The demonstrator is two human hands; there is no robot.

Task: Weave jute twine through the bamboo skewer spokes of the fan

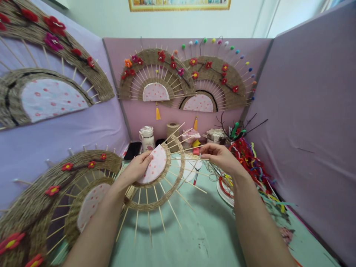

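My left hand (138, 167) grips a half-round fan (175, 181) by its white, red-dotted centre panel, thumb on the front. Thin bamboo sticks radiate from that panel, with two bands of brown twine woven across them. The fan is tilted above the table, its sticks pointing right and down. At the stick tips on the right side, my right hand (219, 157) is closed in a pinch. A thin strand of twine (191, 171) runs from the outer band up towards its fingertips. Exactly where the fingers grip the strand is hard to see.
Finished fans (222, 79) with felt flowers hang on the back and left panels; another fan (55, 189) stands at left. Behind my hands are a white bottle (147, 138), a phone (132, 151) and a twine spool (172, 131). Coloured pipe cleaners (247, 163) pile up right.
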